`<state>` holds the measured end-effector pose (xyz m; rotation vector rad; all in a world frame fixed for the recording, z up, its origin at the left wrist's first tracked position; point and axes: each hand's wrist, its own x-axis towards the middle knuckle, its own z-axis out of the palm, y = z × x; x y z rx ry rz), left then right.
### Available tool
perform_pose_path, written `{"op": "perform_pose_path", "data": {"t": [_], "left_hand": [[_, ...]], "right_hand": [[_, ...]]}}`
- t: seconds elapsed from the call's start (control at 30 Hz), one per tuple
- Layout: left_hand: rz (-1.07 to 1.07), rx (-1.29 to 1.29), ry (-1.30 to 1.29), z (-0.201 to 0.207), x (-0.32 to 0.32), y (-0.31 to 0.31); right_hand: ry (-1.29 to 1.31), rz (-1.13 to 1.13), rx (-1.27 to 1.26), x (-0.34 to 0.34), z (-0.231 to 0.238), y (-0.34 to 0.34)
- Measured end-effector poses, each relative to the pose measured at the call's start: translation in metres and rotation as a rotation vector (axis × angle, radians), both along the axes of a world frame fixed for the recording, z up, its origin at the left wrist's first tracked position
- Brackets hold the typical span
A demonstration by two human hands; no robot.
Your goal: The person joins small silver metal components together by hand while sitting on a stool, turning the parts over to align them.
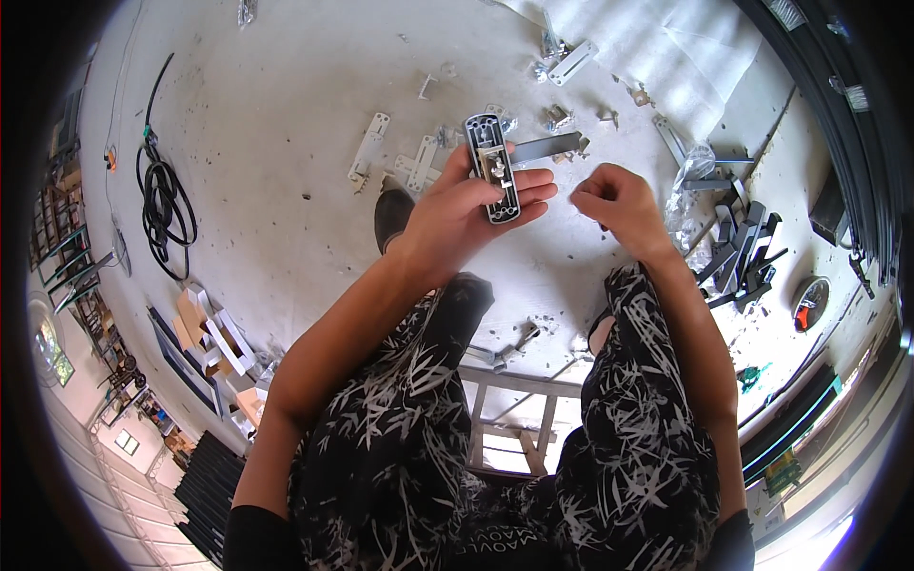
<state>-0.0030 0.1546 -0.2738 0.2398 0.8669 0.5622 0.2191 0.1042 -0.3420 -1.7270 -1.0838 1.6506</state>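
Observation:
My left hand [457, 211] holds a door handle [492, 171] with its long rounded back plate turned up toward me. Inside the hollow plate some metal parts show, with my thumb lying on the lower half. A dark grey lever [547, 147] sticks out from the plate to the right, above my fingers. To the right of the handle and apart from it, my right hand [621, 205] is closed with its fingers curled in. What those fingers hold, if anything, is hidden. Beyond the hands, flat slotted metal plates [369, 146] and small hardware lie on the floor.
A coiled black cable [164, 205] lies at the left. Several dark handles [747, 249] are piled at the right, near clear plastic bags [693, 176] and a round dish [810, 305]. White foam sheet [657, 48] covers the far right floor. A wooden stool [519, 381] is between my legs.

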Motion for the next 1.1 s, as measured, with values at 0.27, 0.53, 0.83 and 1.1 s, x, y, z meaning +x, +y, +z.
{"op": "perform_pose_path", "data": {"t": [0.27,0.53,0.83,1.1], "left_hand": [[-0.094,0.023,-0.052,-0.007,0.008,-0.007],[-0.211,0.027,0.075,-0.012,0.028,-0.016],[-0.407,0.01,0.059,-0.001,0.052,-0.017],[-0.46,0.018,-0.013,-0.006,0.055,-0.018]], "right_hand": [[0.176,-0.223,0.085,-0.015,0.069,-0.013],[0.226,-0.142,0.155,-0.006,0.082,-0.018],[0.276,-0.223,0.192,-0.001,0.072,-0.021],[0.296,-0.224,0.068,0.009,0.068,-0.02]]}}
